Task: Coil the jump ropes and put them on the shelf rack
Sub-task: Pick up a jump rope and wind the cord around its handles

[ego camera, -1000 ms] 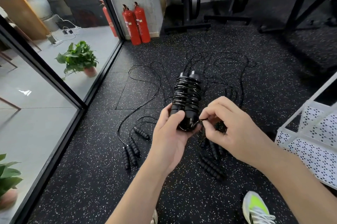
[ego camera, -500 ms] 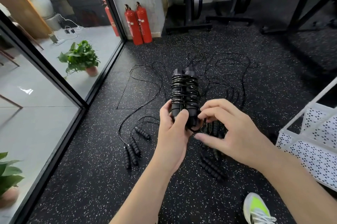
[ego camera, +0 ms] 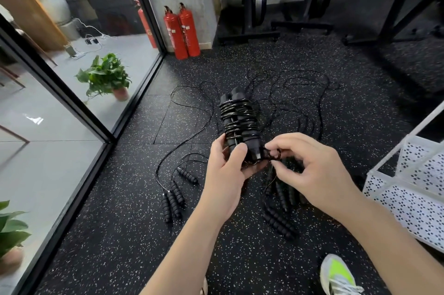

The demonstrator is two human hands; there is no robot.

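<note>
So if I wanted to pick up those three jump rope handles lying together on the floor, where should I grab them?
Probably around the middle of the handles, reaching down from above. They lie flat and side by side, so one hand could likely wrap all three. Their thin cords trail away, so don't pull those.

Coiled jump rope point(ego camera: 240, 124), black handles bound side by side in cord, upright at frame centre; loose black jump ropes point(ego camera: 175, 196) sprawled on floor beneath; white perforated shelf rack point(ego camera: 413, 189) at right edge
</note>
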